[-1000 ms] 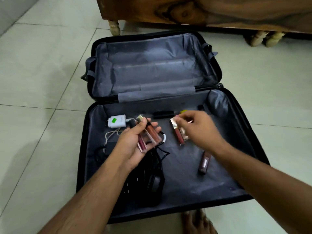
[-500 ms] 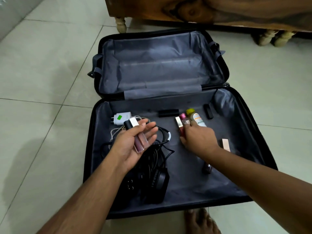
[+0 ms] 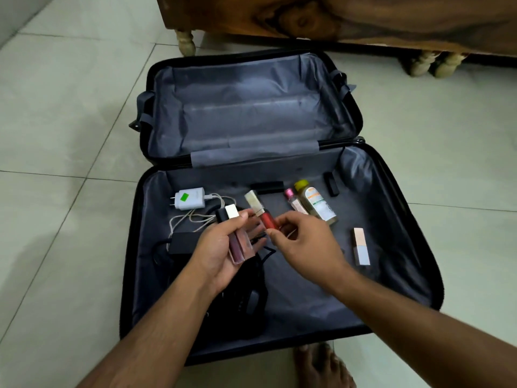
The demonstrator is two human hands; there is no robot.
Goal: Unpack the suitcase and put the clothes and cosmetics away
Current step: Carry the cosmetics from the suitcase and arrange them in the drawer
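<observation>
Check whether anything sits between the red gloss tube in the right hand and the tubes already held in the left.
Nothing visible does. The right hand pinches the red gloss tube at its lower end, right beside the left hand, which grips two tubes. Only a narrow gap of open air separates them, above the black cables.

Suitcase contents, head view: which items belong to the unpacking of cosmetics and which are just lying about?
Part of the job:
- two lip gloss tubes in the left hand
- red lip gloss pinched by the right hand
- pink-capped bottle, yellow-capped bottle, boxed lipstick on the suitcase lining

Lying about:
- white charger with cable
- black adapter
- wooden furniture
</observation>
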